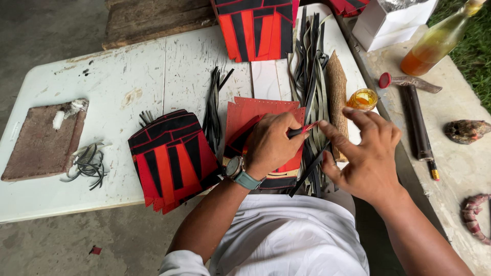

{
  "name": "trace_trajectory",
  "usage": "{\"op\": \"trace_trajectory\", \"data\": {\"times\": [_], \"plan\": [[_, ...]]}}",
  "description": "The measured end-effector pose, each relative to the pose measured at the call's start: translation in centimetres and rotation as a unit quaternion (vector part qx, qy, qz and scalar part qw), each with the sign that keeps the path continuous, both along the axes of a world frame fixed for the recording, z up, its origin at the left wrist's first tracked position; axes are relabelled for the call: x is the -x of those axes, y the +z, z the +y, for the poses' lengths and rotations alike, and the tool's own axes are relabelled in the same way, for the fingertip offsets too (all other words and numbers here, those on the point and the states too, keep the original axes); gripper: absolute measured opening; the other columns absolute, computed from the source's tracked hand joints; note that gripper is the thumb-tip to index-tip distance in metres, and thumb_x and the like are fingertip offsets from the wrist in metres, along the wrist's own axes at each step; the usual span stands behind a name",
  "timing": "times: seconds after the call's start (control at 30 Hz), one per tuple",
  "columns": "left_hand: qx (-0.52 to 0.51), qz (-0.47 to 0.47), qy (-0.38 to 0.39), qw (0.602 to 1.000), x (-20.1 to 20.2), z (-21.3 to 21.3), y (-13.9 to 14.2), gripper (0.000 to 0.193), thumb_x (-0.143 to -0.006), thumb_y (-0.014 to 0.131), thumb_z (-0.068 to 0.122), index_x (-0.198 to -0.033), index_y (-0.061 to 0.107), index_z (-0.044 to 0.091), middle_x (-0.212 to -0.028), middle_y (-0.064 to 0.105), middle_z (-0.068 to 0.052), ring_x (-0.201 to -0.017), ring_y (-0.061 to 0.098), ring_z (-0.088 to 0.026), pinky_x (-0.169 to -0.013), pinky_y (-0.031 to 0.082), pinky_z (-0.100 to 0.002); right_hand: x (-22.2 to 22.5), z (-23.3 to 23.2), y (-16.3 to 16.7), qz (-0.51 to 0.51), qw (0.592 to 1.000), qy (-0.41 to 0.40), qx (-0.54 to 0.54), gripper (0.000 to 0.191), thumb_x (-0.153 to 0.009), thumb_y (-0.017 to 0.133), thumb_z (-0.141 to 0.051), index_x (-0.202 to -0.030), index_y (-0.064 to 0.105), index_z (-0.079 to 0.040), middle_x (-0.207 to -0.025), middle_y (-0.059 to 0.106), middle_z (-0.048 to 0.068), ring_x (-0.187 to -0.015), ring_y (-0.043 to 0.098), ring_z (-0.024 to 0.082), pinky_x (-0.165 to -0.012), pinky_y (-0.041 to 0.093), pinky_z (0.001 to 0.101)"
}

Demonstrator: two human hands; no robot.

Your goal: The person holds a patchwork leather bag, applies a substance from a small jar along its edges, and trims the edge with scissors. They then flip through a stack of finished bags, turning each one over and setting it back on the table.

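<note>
Gripping: our left hand [270, 145] is closed round a thin black-handled tool [297, 131] with a red tip, held over the red panel [250, 115].
Right hand: our right hand [364, 153] is half open, fingers spread, forefinger pointing at the tool's red tip; we see nothing held in it.
Red panel: flat, stiff-looking sheet with a row of small punched holes along its top edge, lying on the white table [128, 76] under the left hand.
Strips: long black and grey strips [312, 66], thin and limp, heaped just right of the panel.
Finished pieces: red-and-black panelled piece [171, 158] left of our wrist, another [255, 25] at the far edge.
Table: scratched, stained white surface.
Jar: small glass jar [363, 98] of amber liquid, beside a rough brown slab [336, 97].
</note>
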State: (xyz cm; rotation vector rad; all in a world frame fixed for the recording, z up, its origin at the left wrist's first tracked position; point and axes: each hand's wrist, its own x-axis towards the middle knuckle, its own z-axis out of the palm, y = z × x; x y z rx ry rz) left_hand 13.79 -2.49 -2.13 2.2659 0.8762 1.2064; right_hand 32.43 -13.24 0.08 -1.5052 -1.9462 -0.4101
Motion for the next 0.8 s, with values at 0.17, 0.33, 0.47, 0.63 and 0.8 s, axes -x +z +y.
{"op": "trace_trajectory", "data": {"times": [0.17, 0.33, 0.47, 0.63, 0.8], "plan": [[0.01, 0.016, 0.006, 1.0, -0.21, 0.13, -0.37, 0.028, -0.078, 0.085, 0.017, -0.083, 0.059, 0.008, -0.079, 0.069, -0.008, -0.079, 0.066, -0.036, -0.07, 0.051, -0.049, 0.77, 0.07, -0.2, -0.097, 0.995, -0.016, -0.014, 0.055, -0.08, 0.075, -0.028, -0.135, 0.072, -0.026, -0.14, 0.057, 0.012, -0.13, 0.048, 0.036, -0.098, 0.032, 0.0523], [0.002, 0.012, -0.007, 1.0, -0.23, 0.36, -0.62, 0.025, -0.079, 0.083, 0.015, -0.084, 0.059, 0.008, -0.08, 0.069, -0.008, -0.08, 0.066, -0.036, -0.072, 0.05, -0.049, 0.73, 0.32, -0.2, -0.096, 0.995, -0.002, -0.031, 0.04, -0.083, 0.076, -0.029, -0.122, 0.07, -0.028, -0.138, 0.056, 0.01, -0.131, 0.048, 0.035, -0.099, 0.033, 0.0536], [-0.01, 0.006, 0.0, 1.0, -0.09, 0.32, -0.69, 0.024, -0.08, 0.083, 0.014, -0.085, 0.06, 0.008, -0.082, 0.069, -0.009, -0.083, 0.066, -0.036, -0.074, 0.051, -0.048, 0.34, 0.26, -0.22, -0.13, 0.991, -0.013, -0.032, 0.044, -0.084, 0.077, -0.031, -0.127, 0.075, -0.025, -0.136, 0.056, 0.012, -0.13, 0.046, 0.036, -0.1, 0.032, 0.0539], [-0.005, 0.008, -0.003, 1.0, 0.13, 0.41, -0.52, 0.027, -0.08, 0.084, 0.016, -0.084, 0.059, 0.008, -0.079, 0.069, -0.008, -0.08, 0.065, -0.035, -0.074, 0.051, -0.048, 0.06, -0.23, 0.24, -0.115, 0.993, -0.012, -0.007, 0.029, -0.083, 0.078, -0.032, -0.11, 0.073, -0.024, -0.137, 0.059, 0.007, -0.134, 0.049, 0.033, -0.102, 0.033, 0.0535], [-0.009, 0.017, 0.002, 1.0, 0.06, 0.28, -0.38, 0.024, -0.08, 0.084, 0.015, -0.085, 0.061, 0.008, -0.082, 0.069, -0.009, -0.082, 0.066, -0.035, -0.072, 0.051, -0.047, 0.68, -0.38, 0.19, -0.083, 0.996, 0.01, -0.015, 0.051, -0.083, 0.077, -0.035, -0.133, 0.074, -0.025, -0.139, 0.054, 0.013, -0.13, 0.047, 0.037, -0.103, 0.033, 0.0544]]}}
